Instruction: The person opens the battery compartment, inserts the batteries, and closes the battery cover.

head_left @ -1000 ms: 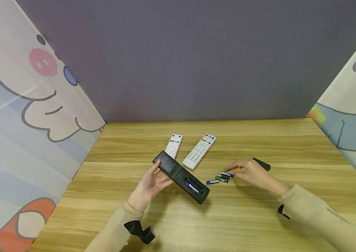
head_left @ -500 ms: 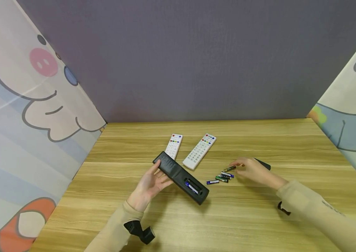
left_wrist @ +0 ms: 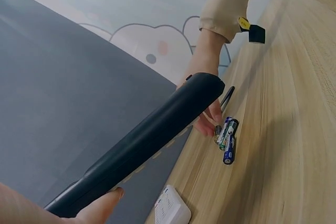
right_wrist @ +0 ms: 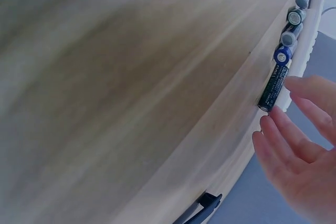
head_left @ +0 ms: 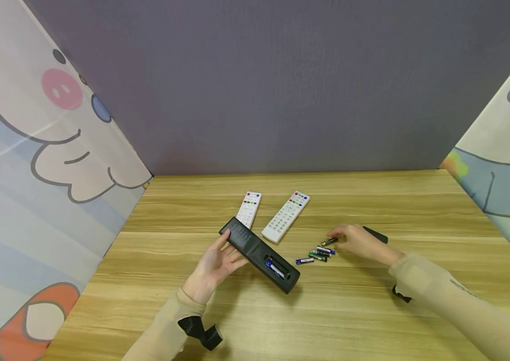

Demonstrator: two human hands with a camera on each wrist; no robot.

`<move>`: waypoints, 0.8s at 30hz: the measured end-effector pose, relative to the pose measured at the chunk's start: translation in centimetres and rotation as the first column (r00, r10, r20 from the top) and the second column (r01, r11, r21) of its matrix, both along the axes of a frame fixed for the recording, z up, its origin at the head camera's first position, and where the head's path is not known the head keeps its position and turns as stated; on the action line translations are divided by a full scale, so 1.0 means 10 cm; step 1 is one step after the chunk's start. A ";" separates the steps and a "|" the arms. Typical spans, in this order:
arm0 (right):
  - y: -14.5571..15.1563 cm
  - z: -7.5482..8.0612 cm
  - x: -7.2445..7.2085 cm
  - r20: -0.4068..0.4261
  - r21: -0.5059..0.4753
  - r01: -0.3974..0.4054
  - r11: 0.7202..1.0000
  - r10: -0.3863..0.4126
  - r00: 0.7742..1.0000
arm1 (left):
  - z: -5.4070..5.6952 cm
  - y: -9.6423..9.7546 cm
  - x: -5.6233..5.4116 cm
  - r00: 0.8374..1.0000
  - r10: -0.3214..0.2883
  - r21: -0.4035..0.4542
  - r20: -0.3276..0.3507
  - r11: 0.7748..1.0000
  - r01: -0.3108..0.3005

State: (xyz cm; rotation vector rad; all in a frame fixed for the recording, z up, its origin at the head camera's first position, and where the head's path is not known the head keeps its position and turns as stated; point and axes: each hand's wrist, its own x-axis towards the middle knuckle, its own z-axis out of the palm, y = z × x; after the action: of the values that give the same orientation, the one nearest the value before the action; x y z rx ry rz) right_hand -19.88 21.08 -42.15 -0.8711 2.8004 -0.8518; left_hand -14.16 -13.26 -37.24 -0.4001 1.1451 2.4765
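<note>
My left hand (head_left: 213, 265) holds a black remote control (head_left: 255, 250) tilted above the table, back side up, with the thumb over its edge. Inside its uncovered compartment lies a blue-and-white battery (head_left: 276, 268), beside a dark slot. On the table, my right hand (head_left: 357, 240) has its thumb and fingertips close around a black-and-gold battery (head_left: 329, 241); the right wrist view shows the fingers (right_wrist: 286, 135) fairly straight near this battery (right_wrist: 273, 87). Contact is hard to tell. Several other batteries (head_left: 322, 252) lie close together just in front, with a blue one (head_left: 304, 261) to their left.
Two white remote controls lie button side up behind: one (head_left: 248, 208) partly covered by the black one, the other (head_left: 285, 217) to its right. A flat black cover-like piece (head_left: 376, 234) lies beyond my right hand. A grey panel (head_left: 300, 90) stands at the table's back.
The black-and-gold battery shifted slightly right beside the others, then stayed nearly still. My right forearm has moved a little left. The left hand and black remote control have hardly moved.
</note>
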 end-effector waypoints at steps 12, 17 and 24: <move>-0.05 -0.03 -0.04 -0.022 0.041 -0.024 0.999 0.025 0.999 | -0.01 0.01 -0.01 1.000 0.008 0.011 0.008 1.000 -0.008; -0.07 -0.03 -0.05 -0.012 0.065 -0.027 0.997 0.028 1.000 | -0.02 0.01 -0.01 1.000 0.010 0.015 0.008 1.000 -0.010; -0.08 -0.05 -0.06 -0.009 0.057 -0.033 0.998 0.034 0.999 | -0.02 0.01 -0.01 1.000 0.012 0.016 0.007 1.000 -0.013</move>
State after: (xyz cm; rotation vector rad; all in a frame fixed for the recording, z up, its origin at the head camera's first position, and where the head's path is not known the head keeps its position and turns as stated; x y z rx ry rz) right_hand -20.50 20.24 -42.67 -0.9129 2.7950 -0.7610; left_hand -14.22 -13.13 -37.44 -0.4123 1.1231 2.4913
